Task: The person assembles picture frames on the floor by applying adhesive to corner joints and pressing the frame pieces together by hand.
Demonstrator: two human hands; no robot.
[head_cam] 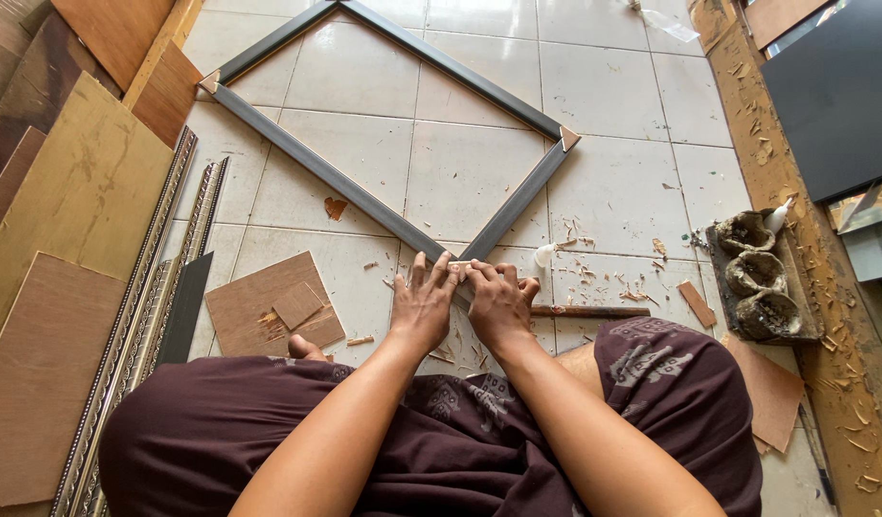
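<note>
Pressing down on the near corner of a dark grey picture frame (384,206) laid as a diamond on the tiled floor (604,86), seen from above over a dark patterned garment (460,421). Stacked at far left: brown boards (67,211) and lengths of ornate silver moulding (139,316), with a small square of plywood (269,304) and an offcut just beside the knee. Left hand (424,304) flat, fingers spread and pressed onto the frame's corner joint, gripping nothing. Right hand (498,299) touching it, fingers curled over the same joint around a small pale piece (whether pinched or only pressed down cannot be told). Judged well along: left and right corners already capped with pale triangular wedges (568,138), far corner out of view, near corner seemingly the one now being closed. Scattered around the hands, wood shavings (594,278); a slim brown stick (589,311) lying just right of the right hand and a small white glue bottle (544,255) near the joint. Further right, a dark tray (793,330) holding three crusted, greyish bowl-like cups (755,273) (contents dried or too caked to identify), with a white nozzle (778,216) resting at its far end. Beyond that, a dark panel (834,86) leaning along a shaving-strewn wooden edge.
</note>
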